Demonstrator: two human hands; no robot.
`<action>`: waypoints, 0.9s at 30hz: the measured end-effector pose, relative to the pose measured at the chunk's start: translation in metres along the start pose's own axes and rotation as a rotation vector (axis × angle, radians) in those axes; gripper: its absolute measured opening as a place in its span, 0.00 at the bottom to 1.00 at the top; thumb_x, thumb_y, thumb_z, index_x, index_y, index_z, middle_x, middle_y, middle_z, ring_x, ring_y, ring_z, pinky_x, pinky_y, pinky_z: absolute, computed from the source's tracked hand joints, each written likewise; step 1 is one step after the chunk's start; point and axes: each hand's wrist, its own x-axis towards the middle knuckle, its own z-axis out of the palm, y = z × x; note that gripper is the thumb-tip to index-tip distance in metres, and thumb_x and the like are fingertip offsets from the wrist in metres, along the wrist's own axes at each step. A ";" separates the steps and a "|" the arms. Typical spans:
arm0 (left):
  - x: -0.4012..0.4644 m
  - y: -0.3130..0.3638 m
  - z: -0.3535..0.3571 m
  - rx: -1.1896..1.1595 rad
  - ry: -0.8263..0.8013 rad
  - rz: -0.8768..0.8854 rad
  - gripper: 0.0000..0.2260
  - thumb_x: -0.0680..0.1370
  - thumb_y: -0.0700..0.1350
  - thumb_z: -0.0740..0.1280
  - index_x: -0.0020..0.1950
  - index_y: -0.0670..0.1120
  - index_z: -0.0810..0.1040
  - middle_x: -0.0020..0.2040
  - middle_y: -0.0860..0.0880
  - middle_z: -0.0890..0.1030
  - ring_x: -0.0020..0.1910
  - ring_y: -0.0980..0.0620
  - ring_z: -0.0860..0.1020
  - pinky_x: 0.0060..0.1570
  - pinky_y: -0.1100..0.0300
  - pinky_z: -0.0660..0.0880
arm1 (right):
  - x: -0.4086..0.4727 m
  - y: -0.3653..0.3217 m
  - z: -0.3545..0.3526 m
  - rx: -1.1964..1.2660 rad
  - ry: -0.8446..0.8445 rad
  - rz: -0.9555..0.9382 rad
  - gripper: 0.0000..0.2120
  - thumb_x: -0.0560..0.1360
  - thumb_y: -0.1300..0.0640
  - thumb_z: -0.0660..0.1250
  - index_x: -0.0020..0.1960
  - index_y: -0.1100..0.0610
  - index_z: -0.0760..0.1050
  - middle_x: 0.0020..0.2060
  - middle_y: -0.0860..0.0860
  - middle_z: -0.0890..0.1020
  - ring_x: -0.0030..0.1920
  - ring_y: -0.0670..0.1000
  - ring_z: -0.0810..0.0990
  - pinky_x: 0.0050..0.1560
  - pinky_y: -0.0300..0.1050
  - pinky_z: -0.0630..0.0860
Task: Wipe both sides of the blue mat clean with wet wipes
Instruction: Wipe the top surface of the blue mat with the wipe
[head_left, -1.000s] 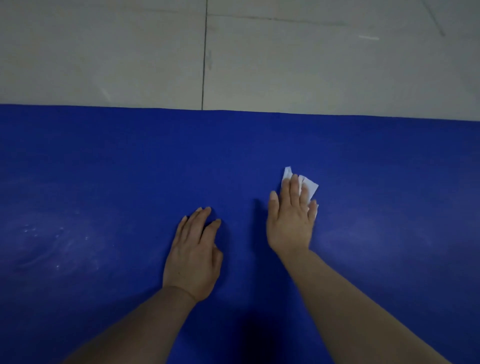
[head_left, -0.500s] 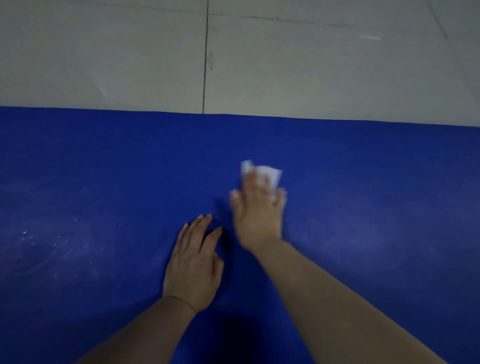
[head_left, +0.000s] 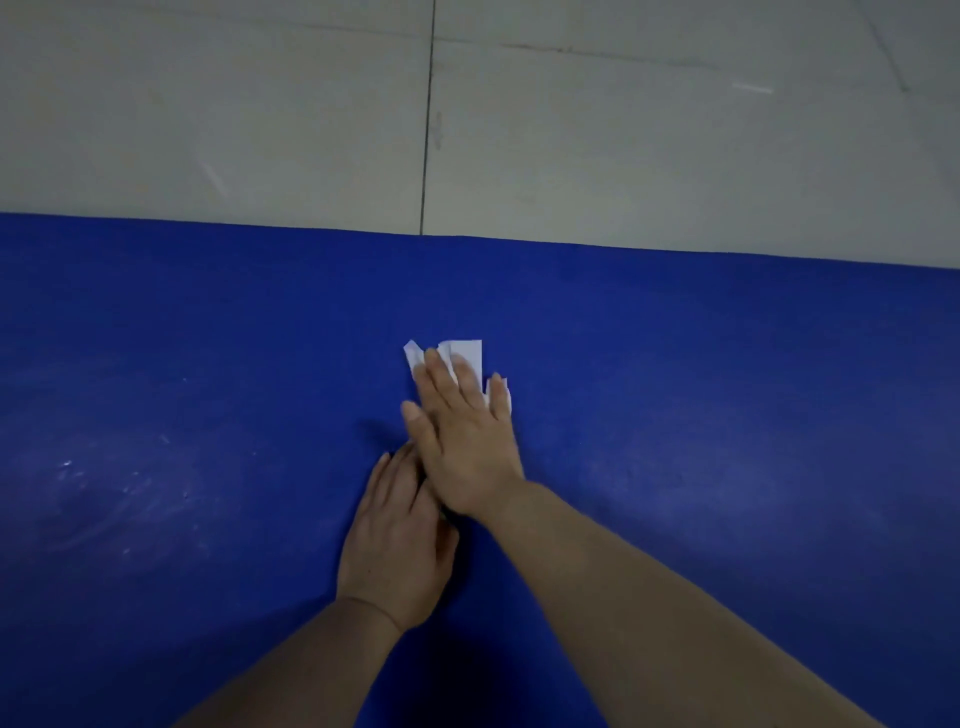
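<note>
Blue mat (head_left: 727, 415) looks floppy: lift an edge. Flat right hand (head_left: 462, 441) presses wipe (head_left: 467, 353); left hand (head_left: 397, 551) rests flat.

Dim, even light with a cool cast; the blue mat (head_left: 208, 364) shows soft pale sheen at 9 and 3 o'clock. A dark shadow pools at 6 o'clock between the forearms. The right hand (head_left: 462, 441) is slightly motion-blurred. The mat's far edge bows from wide-angle distortion
</note>
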 end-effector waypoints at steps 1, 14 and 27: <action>0.000 0.000 0.001 0.000 0.001 0.001 0.22 0.74 0.44 0.55 0.68 0.44 0.68 0.69 0.42 0.70 0.69 0.46 0.65 0.72 0.52 0.54 | 0.002 0.006 -0.003 0.011 0.017 -0.012 0.34 0.74 0.39 0.31 0.78 0.48 0.44 0.78 0.45 0.48 0.77 0.47 0.44 0.75 0.57 0.41; -0.004 -0.004 0.004 -0.014 0.039 0.020 0.20 0.73 0.43 0.54 0.60 0.43 0.79 0.67 0.43 0.73 0.67 0.46 0.68 0.71 0.50 0.59 | 0.005 0.062 -0.026 -0.080 0.004 0.255 0.29 0.81 0.41 0.37 0.77 0.50 0.35 0.75 0.43 0.35 0.74 0.45 0.32 0.71 0.52 0.30; 0.074 -0.030 -0.017 0.144 0.122 -0.162 0.17 0.71 0.37 0.70 0.60 0.42 0.78 0.65 0.41 0.73 0.66 0.43 0.69 0.71 0.41 0.61 | 0.003 0.065 -0.022 -0.042 0.168 0.225 0.37 0.70 0.39 0.29 0.78 0.48 0.41 0.74 0.40 0.37 0.73 0.40 0.33 0.67 0.40 0.25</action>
